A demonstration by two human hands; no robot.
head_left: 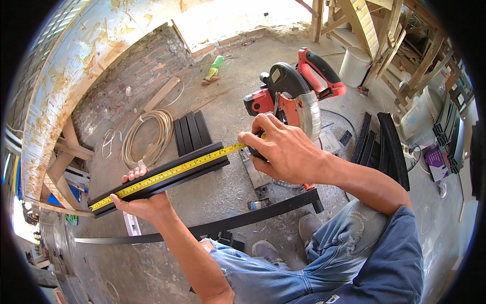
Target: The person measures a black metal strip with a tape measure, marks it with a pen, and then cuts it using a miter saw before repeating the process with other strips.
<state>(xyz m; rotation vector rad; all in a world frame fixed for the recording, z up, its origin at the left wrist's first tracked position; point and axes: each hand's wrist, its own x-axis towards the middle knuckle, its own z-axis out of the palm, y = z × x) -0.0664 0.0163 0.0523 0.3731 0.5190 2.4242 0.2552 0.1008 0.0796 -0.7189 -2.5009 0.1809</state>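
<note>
A black grooved profile bar [218,163] slants across the left half of the view, held off the floor. My left hand [150,203] grips it near its lower left end, fingers round the far side and thumb on top. Along the bar lies the yellow blade of a tape measure [185,167], pulled out nearly straight, with the left thumb over its edge. At the bar's upper right end my right hand [289,151] is closed round the tape's dark case, which the fingers mostly hide. Just beyond the right hand stands a red and black cut-off saw [291,83].
A long black bar [253,217] lies crosswise before my feet. Short black pieces [192,133] and a coiled hose [147,137] rest on the floor beyond. More black lengths [389,147], buckets [354,66] and timber stand at right. A green bottle [216,65] lies farther off.
</note>
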